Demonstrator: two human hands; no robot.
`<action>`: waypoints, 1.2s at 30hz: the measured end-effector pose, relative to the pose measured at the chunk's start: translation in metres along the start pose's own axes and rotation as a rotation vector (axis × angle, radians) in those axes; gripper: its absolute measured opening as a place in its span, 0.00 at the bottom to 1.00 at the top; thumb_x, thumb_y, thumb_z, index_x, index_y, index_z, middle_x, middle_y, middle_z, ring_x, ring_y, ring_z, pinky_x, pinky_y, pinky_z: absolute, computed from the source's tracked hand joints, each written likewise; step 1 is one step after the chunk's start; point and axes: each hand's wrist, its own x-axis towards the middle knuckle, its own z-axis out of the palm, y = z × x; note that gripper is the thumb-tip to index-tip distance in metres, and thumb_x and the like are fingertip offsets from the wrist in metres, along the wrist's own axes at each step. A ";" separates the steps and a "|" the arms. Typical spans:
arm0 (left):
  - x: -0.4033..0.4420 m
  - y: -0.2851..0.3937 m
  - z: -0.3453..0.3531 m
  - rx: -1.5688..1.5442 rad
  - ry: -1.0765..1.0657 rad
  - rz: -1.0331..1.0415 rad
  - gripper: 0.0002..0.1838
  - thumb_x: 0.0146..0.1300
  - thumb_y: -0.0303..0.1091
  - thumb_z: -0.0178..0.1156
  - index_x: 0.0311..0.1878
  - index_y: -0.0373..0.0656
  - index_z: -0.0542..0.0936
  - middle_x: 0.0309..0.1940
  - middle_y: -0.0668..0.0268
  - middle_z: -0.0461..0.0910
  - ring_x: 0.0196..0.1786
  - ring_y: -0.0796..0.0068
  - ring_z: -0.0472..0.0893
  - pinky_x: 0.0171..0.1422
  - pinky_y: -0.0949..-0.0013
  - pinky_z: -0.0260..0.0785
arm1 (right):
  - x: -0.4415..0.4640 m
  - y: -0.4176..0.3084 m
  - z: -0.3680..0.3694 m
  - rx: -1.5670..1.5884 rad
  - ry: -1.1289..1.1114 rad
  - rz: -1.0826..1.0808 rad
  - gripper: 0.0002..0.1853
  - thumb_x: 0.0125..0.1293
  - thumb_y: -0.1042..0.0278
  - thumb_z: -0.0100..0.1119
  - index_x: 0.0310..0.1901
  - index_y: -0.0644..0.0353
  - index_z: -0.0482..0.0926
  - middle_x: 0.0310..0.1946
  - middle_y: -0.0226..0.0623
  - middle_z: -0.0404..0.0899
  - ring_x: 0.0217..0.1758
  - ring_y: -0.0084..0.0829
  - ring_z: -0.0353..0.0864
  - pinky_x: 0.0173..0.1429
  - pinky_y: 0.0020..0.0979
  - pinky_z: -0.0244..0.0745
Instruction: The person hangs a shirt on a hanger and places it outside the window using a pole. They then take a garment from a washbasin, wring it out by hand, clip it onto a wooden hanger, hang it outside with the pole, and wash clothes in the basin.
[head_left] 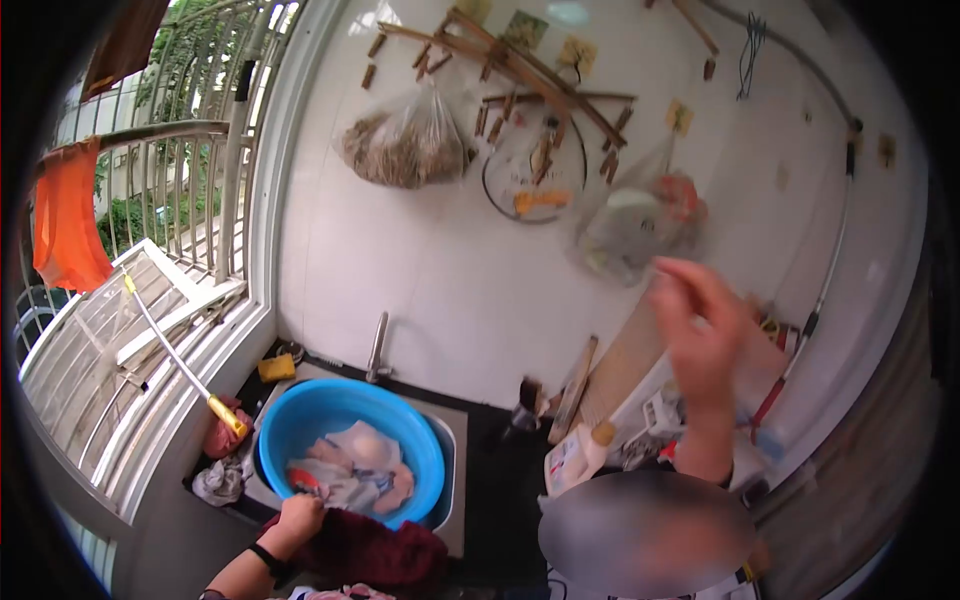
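Observation:
My left hand [300, 515] is closed in a fist at the near rim of a blue plastic tub [412, 420]. What it grips, if anything, is hidden. A dark red cloth [385, 550] lies bunched against it. In the tub are wet-looking pale clothes [360, 460], with a small red piece [303, 480] close to the fist. My right hand [708, 335] is raised on the right, before the wall, slightly blurred. Its fingers are bent with a gap at the thumb, and no object shows in them.
The tub sits in a sink [455, 500] under a tap [378, 345]. A yellow sponge [277, 368] and a yellow-ended pole [180, 360] are at the left, by a barred window. Plastic bags [415, 145] hang on the wall. A white bottle [572, 460] and boards stand right.

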 end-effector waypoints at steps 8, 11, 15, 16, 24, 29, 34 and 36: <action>0.007 -0.017 0.002 0.003 -0.152 0.107 0.10 0.53 0.37 0.57 0.21 0.45 0.81 0.24 0.59 0.82 0.29 0.56 0.83 0.32 0.54 0.75 | 0.166 0.169 0.123 -0.520 -0.078 -0.032 0.09 0.62 0.68 0.52 0.36 0.59 0.82 0.32 0.48 0.82 0.38 0.50 0.81 0.44 0.46 0.75; 0.000 -0.028 0.019 -0.061 -0.103 0.144 0.11 0.55 0.39 0.58 0.22 0.46 0.81 0.23 0.58 0.81 0.28 0.53 0.83 0.31 0.53 0.75 | 0.208 0.198 0.145 -0.674 -0.095 0.069 0.09 0.62 0.69 0.52 0.39 0.59 0.82 0.37 0.50 0.82 0.43 0.50 0.81 0.46 0.46 0.75; -0.003 -0.012 -0.029 -0.341 -0.188 0.021 0.10 0.62 0.34 0.55 0.30 0.38 0.76 0.23 0.45 0.77 0.31 0.41 0.78 0.34 0.47 0.68 | 0.235 0.236 0.181 -0.610 -0.100 0.253 0.13 0.62 0.70 0.54 0.48 0.60 0.78 0.45 0.51 0.80 0.50 0.50 0.79 0.52 0.43 0.75; -0.001 -0.013 -0.030 -0.399 -0.147 0.034 0.11 0.62 0.34 0.56 0.26 0.38 0.75 0.21 0.45 0.76 0.29 0.40 0.77 0.32 0.44 0.65 | 0.241 0.247 0.188 -0.660 -0.158 0.302 0.21 0.62 0.66 0.57 0.57 0.61 0.72 0.53 0.50 0.77 0.56 0.49 0.76 0.58 0.41 0.72; 0.004 -0.018 -0.040 -0.482 -0.189 -0.029 0.11 0.60 0.35 0.57 0.27 0.39 0.79 0.24 0.47 0.78 0.31 0.42 0.79 0.35 0.46 0.68 | 0.257 0.272 0.209 -0.794 -0.152 0.292 0.12 0.63 0.63 0.60 0.43 0.62 0.80 0.46 0.52 0.77 0.47 0.52 0.80 0.49 0.45 0.76; 0.005 -0.022 -0.024 -0.444 -0.258 -0.026 0.12 0.61 0.38 0.56 0.27 0.40 0.81 0.24 0.48 0.79 0.31 0.42 0.79 0.36 0.47 0.70 | 0.267 0.274 0.201 -0.860 0.183 0.122 0.10 0.65 0.63 0.58 0.40 0.59 0.82 0.37 0.47 0.77 0.37 0.49 0.80 0.40 0.46 0.76; 0.012 -0.018 -0.025 -0.394 -0.280 0.030 0.14 0.63 0.38 0.55 0.27 0.41 0.82 0.24 0.48 0.79 0.31 0.42 0.79 0.34 0.47 0.70 | 0.254 0.227 0.190 -0.876 0.335 0.103 0.09 0.66 0.61 0.57 0.40 0.56 0.81 0.35 0.41 0.76 0.35 0.45 0.80 0.37 0.43 0.76; 0.020 -0.011 -0.037 -0.303 -0.526 -0.046 0.11 0.62 0.37 0.56 0.37 0.42 0.83 0.37 0.46 0.82 0.44 0.46 0.81 0.49 0.46 0.72 | 0.229 0.203 0.184 -0.789 0.361 -0.117 0.08 0.65 0.62 0.58 0.40 0.55 0.81 0.34 0.37 0.76 0.35 0.43 0.80 0.35 0.41 0.74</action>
